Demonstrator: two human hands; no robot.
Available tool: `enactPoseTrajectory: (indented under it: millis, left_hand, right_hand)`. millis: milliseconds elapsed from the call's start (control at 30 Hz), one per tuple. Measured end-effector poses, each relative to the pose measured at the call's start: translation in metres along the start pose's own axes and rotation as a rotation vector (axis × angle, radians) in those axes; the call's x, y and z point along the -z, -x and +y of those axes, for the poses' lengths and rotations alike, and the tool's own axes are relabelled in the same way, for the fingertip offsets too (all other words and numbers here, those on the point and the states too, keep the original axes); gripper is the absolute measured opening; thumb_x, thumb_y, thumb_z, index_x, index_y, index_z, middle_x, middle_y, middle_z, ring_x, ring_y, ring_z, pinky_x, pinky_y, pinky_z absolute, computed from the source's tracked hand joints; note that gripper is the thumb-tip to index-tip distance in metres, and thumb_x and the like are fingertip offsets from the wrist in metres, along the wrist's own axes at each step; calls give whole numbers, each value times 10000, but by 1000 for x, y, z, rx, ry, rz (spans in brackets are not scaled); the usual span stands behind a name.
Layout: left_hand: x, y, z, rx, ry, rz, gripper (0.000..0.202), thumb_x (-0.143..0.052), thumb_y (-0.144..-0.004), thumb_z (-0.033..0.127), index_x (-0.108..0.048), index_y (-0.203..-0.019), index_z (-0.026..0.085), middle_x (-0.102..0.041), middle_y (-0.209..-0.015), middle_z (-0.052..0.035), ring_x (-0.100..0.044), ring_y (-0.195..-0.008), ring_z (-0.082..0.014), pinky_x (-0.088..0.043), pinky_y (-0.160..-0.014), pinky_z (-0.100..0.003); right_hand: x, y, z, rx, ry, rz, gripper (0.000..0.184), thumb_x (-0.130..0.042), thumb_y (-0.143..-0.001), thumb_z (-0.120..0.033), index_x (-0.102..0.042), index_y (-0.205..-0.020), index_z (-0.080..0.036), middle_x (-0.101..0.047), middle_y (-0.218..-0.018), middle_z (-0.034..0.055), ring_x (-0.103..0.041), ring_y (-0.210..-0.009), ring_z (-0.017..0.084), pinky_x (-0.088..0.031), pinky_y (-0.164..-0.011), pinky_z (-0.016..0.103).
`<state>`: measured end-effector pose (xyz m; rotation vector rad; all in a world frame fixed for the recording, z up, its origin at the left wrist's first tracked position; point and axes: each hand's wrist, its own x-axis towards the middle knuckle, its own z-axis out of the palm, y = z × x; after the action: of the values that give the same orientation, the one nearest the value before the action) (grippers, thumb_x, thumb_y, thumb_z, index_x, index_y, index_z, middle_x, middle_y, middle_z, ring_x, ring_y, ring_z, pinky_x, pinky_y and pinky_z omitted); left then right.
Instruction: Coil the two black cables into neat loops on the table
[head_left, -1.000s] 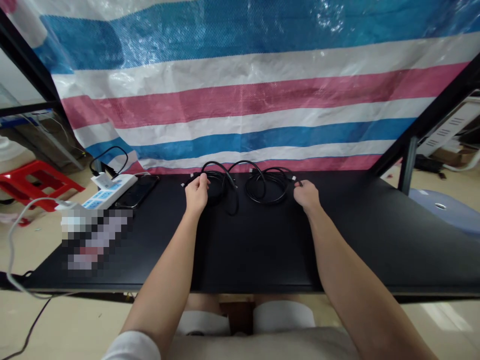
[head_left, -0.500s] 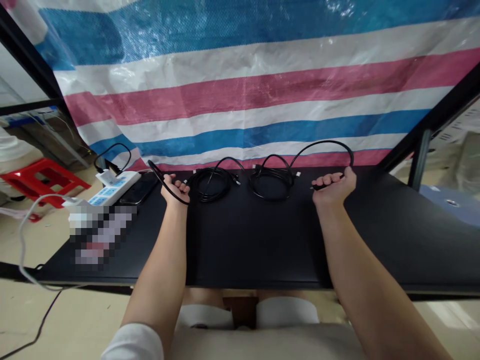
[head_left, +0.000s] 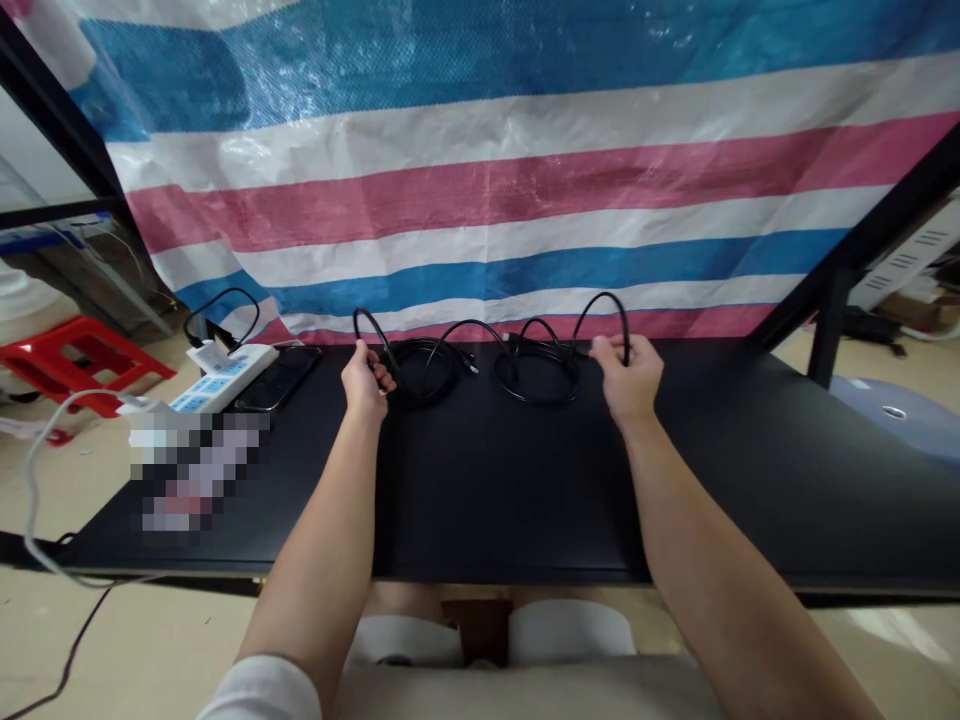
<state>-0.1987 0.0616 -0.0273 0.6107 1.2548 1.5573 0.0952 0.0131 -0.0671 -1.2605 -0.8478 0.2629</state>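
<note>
A black cable lies in two loose coils on the dark table, a left coil (head_left: 426,400) and a right coil (head_left: 536,402), with a strand arching between them. My left hand (head_left: 367,380) is closed on a stretch of cable that loops up above its thumb, just left of the left coil. To the right of the other coil, my right hand (head_left: 630,372) grips a raised loop of the cable (head_left: 602,295). A light metal plug end (head_left: 472,369) shows beside the left coil. What sits inside each fist is partly hidden by the fingers.
At the table's left are a white power strip (head_left: 238,372) with plugged-in adapters, a dark phone (head_left: 279,380) and a blurred-out patch. A striped plastic sheet (head_left: 487,210) hangs behind. A red stool (head_left: 82,360) stands on the floor at left; black frame posts rise at both sides.
Both hands have moved inward, the right one farther. The right-hand loop of cable has become smaller, and the left cable now bends over above my left hand instead of across the wrist.
</note>
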Motion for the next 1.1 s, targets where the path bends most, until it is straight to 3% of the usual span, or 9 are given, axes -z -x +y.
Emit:
enactPoseTrajectory:
  millis: [100,233,400,600,700,800,900,1000,1100]
  left_hand:
    - [-3,2,-8,-176,-212,-34,356,-532,-825,315,-488,-494,192,-399,-409,39,-387,-373,-95,-296,-403,-216]
    - [-1,-2,-17,-353,-396,-14,239,-599,-735,257,-601,-513,168,-519,-464,11,-481,-458,-113,-360,-491,-227]
    - [-2,0,-19,-359,-297,-108,107,-616,-672,239,-692,-679,164,-479,-442,44,-456,-419,-103,-341,-439,-212]
    - [-8,11,-18,-314,-202,-164,150,-680,-625,285,-698,-685,148,-453,-417,46,-410,-374,-85,-314,-386,-202]
    - [-9,14,-17,-306,-159,-150,140,-672,-638,298,-665,-642,158,-434,-411,50,-393,-362,-80,-300,-373,-198]
    - [-8,14,-14,-276,-121,-80,168,-625,-681,319,-618,-598,173,-405,-398,55,-371,-340,-81,-283,-356,-199]
    - [-9,13,-13,-245,-107,-23,222,-598,-707,338,-564,-550,184,-382,-392,56,-360,-330,-83,-279,-348,-203]
    - [-10,13,-15,-235,-118,-28,238,-602,-701,339,-543,-528,186,-377,-390,54,-350,-333,-79,-275,-351,-204]
    - [-12,15,-17,-238,-137,-62,235,-612,-684,345,-548,-527,181,-383,-386,53,-348,-340,-76,-272,-355,-199]
  right_hand:
    - [-11,13,0,30,227,-144,349,-802,-507,-388,-588,-726,-220,-622,-602,-40,-558,-586,153,-462,-640,321]
    - [-19,17,3,76,226,-194,249,-660,-681,-438,-551,-614,-225,-563,-526,-26,-550,-572,167,-452,-641,330]
    - [-19,18,5,66,95,-7,360,-519,-778,-544,-413,-619,-239,-427,-526,-56,-449,-531,128,-395,-571,284]
    - [-28,33,0,161,286,-95,593,-827,-421,-497,-436,-785,-239,-487,-727,-36,-516,-704,173,-448,-652,320]
    - [-33,35,-2,134,349,-59,497,-789,-493,-454,-421,-753,-244,-498,-721,-18,-541,-727,200,-461,-681,351]
    - [-31,27,-2,58,246,47,371,-692,-620,-422,-363,-674,-259,-482,-598,-42,-539,-621,176,-459,-642,332]
    - [-24,16,2,-58,30,121,402,-653,-666,-459,-302,-645,-264,-482,-524,-58,-520,-517,143,-417,-504,271]
    - [-20,9,5,-138,-137,131,420,-651,-681,-501,-315,-622,-255,-441,-456,-83,-426,-391,104,-319,-382,230]
    - [-21,10,5,-133,-252,110,429,-680,-672,-495,-342,-585,-245,-333,-387,-116,-361,-333,80,-303,-357,219]
